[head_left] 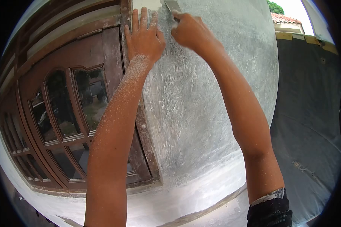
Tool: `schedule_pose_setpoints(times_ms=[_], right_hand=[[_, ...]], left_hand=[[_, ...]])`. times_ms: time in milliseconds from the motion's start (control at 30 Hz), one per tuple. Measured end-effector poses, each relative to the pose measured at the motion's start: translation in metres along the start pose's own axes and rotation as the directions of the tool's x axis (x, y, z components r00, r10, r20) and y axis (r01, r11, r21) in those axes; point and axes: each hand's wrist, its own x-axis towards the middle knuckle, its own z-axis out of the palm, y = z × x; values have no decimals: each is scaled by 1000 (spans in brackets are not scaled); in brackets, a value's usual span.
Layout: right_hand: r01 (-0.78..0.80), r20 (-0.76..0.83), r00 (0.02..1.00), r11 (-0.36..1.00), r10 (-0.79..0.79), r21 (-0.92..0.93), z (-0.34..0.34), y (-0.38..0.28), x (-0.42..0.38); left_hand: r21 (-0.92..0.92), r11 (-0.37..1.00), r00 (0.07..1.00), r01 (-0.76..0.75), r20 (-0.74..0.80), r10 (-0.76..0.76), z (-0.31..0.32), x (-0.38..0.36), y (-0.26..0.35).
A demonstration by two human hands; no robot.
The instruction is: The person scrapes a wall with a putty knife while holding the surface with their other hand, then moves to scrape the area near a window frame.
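Observation:
My right hand [193, 32] is closed around a scraper, its flat metal blade [172, 5] pointing up against the grey wall [201, 98]. Most of the scraper's handle is hidden by my fingers. To the left, my left hand [144, 38] lies flat with fingers spread, pressed on the wall's edge beside the brown wooden window frame [125, 19]. Pale dust covers the left wrist and forearm and the fingertips. Under both hands the wall surface is rough and streaked, with a cream patch [146, 3] at the top.
Brown wooden windows with glass panes [60, 102] fill the left side. A dark sheet [307, 125] hangs at the right, with a tiled roof [286, 19] beyond it. A ledge [216, 206] runs along the wall's foot.

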Motion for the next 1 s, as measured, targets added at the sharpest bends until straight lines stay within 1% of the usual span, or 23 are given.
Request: schedule_pose_setpoints(times_ms=[33, 100, 200, 267, 300, 367, 400, 467, 500, 567, 667, 800, 867, 900, 967, 1000], right_hand=[[14, -3, 1000, 1000, -14, 19, -3, -1, 12], [25, -6, 1000, 999, -25, 42, -5, -2, 18], [-26, 33, 999, 999, 25, 45, -4, -4, 7], [1, 15, 1000, 1000, -1, -29, -2, -1, -11], [6, 15, 1000, 1000, -5, -30, -1, 0, -8], [50, -25, 998, 998, -49, 47, 0, 4, 7], [46, -24, 999, 998, -45, 48, -4, 3, 13], [-30, 107, 994, 995, 19, 100, -15, -7, 22], [-31, 112, 994, 994, 20, 101, -13, -5, 18], [46, 10, 999, 999, -46, -9, -6, 1, 3], [36, -7, 999, 999, -36, -7, 1, 9, -8], [50, -21, 999, 997, -49, 60, -9, 3, 14], [20, 29, 999, 996, -22, 84, -10, 2, 12], [19, 29, 999, 996, -21, 82, -7, 2, 5], [28, -21, 999, 999, -28, -22, 6, 7, -15], [93, -77, 992, 993, -99, -77, 7, 9, -14]], left_hand=[[1, 1000, 1000, -3, 2, 3, 0, 0, 0], [59, 998, 1000, -23, -14, 24, -2, -2, -1], [48, 999, 1000, -19, -16, 20, -2, -1, -1], [48, 999, 1000, -17, -6, 17, -2, -2, 1], [57, 998, 1000, -11, 0, 11, -2, -1, 0], [37, 999, 1000, -12, -6, 12, -1, 1, -2], [10, 1000, 1000, -18, -3, 18, 0, -1, -2], [10, 1000, 1000, -23, -7, 24, 1, -1, -2], [11, 1000, 999, -29, -14, 29, 0, -2, -3], [6, 1000, 1000, -21, -6, 21, 0, -2, -2], [4, 1000, 1000, -13, 0, 13, -1, -1, 0], [11, 1000, 1000, -22, -8, 22, 0, -2, -2], [0, 1000, 1000, -19, -9, 19, 1, -2, -2], [-11, 1000, 1000, -19, -13, 19, 1, -2, -2], [-2, 1000, 1000, -17, -9, 17, 1, -2, -1], [11, 1000, 1000, -17, -3, 17, 0, -2, -1]])
